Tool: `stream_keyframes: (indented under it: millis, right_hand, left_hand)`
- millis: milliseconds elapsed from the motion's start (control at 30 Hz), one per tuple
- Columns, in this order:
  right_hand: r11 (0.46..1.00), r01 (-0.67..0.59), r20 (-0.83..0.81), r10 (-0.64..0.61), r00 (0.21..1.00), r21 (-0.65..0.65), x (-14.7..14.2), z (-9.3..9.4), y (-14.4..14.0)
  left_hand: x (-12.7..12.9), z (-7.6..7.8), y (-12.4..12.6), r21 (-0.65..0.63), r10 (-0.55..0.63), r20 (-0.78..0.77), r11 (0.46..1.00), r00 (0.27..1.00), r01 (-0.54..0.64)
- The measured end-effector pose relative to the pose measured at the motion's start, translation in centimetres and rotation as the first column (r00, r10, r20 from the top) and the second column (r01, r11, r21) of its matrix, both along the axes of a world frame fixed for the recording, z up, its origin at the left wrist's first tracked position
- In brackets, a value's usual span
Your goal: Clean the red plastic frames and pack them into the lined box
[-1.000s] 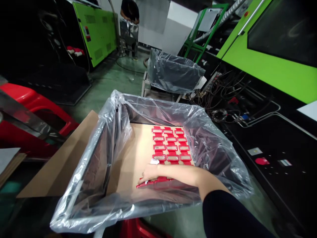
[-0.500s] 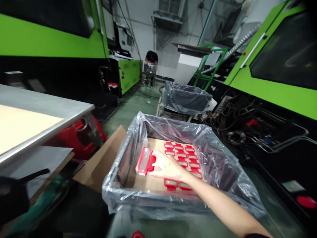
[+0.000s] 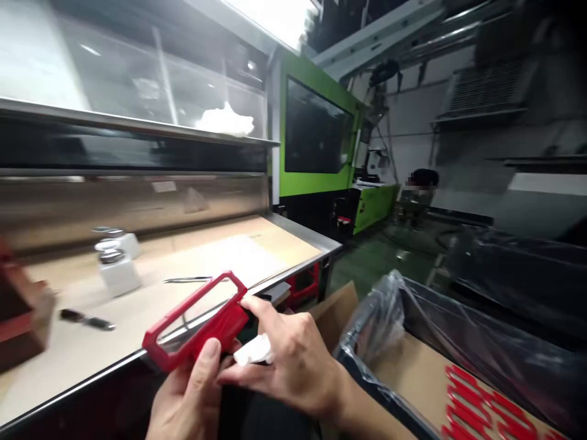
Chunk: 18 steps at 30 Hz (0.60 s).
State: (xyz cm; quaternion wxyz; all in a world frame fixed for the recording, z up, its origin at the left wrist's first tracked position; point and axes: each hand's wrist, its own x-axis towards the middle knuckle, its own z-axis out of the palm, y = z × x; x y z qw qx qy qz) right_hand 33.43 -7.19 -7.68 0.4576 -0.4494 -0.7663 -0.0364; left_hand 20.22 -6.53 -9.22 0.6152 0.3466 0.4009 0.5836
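Steel-edged workbench [image 3: 293, 232], green moulding machine [image 3: 321, 140], green floor [image 3: 389, 256], bright ceiling light [image 3: 275, 15]

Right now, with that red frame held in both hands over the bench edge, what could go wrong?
The red frame is pinched only at one end by the left hand and right hand, so it might slip and fall off the bench. The white scrap under the right hand's fingers could drop. The picture is blurred, so grip detail is uncertain.

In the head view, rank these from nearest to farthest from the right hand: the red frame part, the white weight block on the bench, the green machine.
1. red frame part, held by the right hand
2. white weight block, left on the bench
3. green machine, far behind
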Motion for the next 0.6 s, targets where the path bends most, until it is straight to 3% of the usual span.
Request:
stream_keyframes:
  millis: [100,300,433,600]
  right_hand:
    - [0.989,-0.150,-0.181,0.146,0.972,-0.007,-1.3,3.3,0.8]
    - [0.964,-0.252,-0.432,0.261,0.863,0.079,-4.0,9.1,3.3]
    - [0.944,-0.296,-0.430,0.329,0.840,0.145,-5.6,11.7,4.1]
    - [0.923,-0.325,-0.396,0.382,0.835,0.204,-6.5,13.5,4.3]
  left_hand:
    - [-3.9,2.9,0.0,0.114,0.042,-0.005,0.993,0.999,-0.041]
    - [-8.7,7.4,0.3,0.212,0.099,-0.042,0.973,0.994,-0.088]
    - [-9.9,9.1,0.5,0.316,0.160,-0.144,0.943,0.977,-0.108]
    - [-10.2,10.4,0.5,0.404,0.230,-0.195,0.904,0.953,-0.136]
